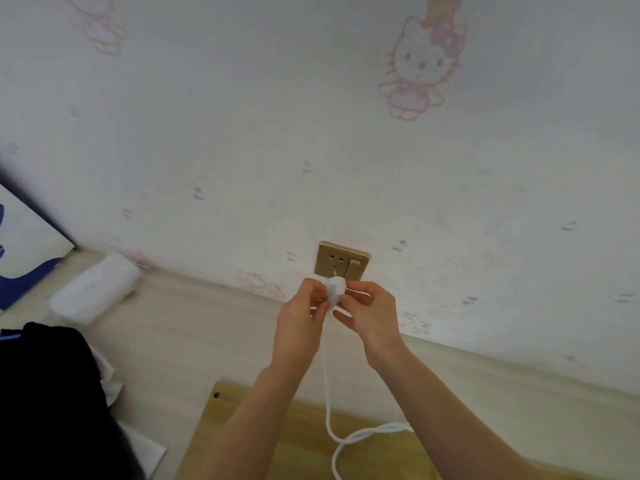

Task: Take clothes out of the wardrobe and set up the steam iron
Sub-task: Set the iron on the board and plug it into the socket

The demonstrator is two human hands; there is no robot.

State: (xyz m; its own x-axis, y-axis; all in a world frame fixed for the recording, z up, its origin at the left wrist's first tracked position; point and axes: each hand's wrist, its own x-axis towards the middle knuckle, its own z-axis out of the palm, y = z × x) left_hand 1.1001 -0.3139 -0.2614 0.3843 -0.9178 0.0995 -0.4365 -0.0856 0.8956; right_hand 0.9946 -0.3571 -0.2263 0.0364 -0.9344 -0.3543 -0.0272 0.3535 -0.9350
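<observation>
A white plug (335,289) is pinched between my left hand (300,318) and my right hand (370,315). Its metal prongs point up at a gold wall socket (341,260) just above, whose rocker switch sits on the right side. The prongs are close to the socket's holes; whether they touch I cannot tell. A white cord (349,438) hangs from the plug, runs down between my forearms and loops over a yellowish wooden board (304,441). The steam iron itself is out of sight.
A pale wooden surface (180,341) runs along the wall with cartoon-cat wallpaper (419,60). A white cylindrical item (97,289) lies at the left, dark clothing (52,403) is heaped at the lower left, and a blue-and-white panel (20,251) leans at the far left.
</observation>
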